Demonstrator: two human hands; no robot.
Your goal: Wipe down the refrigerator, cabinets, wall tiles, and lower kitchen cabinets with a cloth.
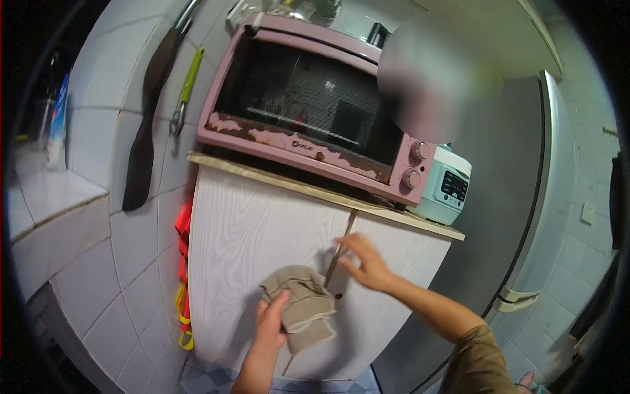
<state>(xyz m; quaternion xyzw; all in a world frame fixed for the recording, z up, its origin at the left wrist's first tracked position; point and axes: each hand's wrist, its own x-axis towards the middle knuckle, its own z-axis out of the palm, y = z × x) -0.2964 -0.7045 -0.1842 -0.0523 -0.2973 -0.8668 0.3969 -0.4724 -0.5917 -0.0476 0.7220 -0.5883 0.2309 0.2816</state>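
Note:
My left hand [272,319] grips a folded beige-brown cloth [307,305], which it holds up before a white wood-grain cabinet [256,226]. To the right and a little higher, my right hand [363,261] holds nothing, its fingers bent and apart, near the gap between the two cabinet doors. Whether its fingertips touch the door, I cannot tell. On the cabinet top stands a pink toaster oven [295,147] with a dark glass door. Its lower frame has peeling paint and rust.
Right of the oven sits a pale green rice cooker [445,189], beside a grey refrigerator [497,187]. On the left tiled wall hang a dark spatula-like tool [147,123] and a green-handled peeler [189,83]. Red and yellow bags [184,276] hang beside the cabinet.

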